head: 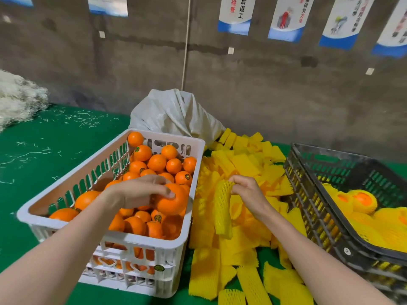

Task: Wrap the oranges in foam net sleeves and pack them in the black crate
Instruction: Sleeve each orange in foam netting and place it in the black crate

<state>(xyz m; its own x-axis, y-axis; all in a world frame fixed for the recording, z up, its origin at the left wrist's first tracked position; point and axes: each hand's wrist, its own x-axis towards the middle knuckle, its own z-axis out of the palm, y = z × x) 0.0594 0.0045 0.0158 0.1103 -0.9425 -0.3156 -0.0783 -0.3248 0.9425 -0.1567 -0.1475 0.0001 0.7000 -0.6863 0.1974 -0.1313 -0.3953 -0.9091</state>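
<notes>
My left hand (pixel 141 190) grips one orange (pixel 174 202) above the right side of the white crate (pixel 154 245), which holds several loose oranges. My right hand (pixel 246 192) pinches the top of a yellow foam net sleeve (pixel 223 210) that hangs down over the heap of sleeves (pixel 242 168) between the crates. The black crate (pixel 312 203) stands at the right, tilted, with several sleeved oranges (pixel 361 201) inside.
A tied white woven sack (pixel 176 113) stands behind the white crate against the grey wall. A pile of pale shredded fibre (pixel 19 97) lies at the far left on the green table (pixel 44 150), with strands scattered around.
</notes>
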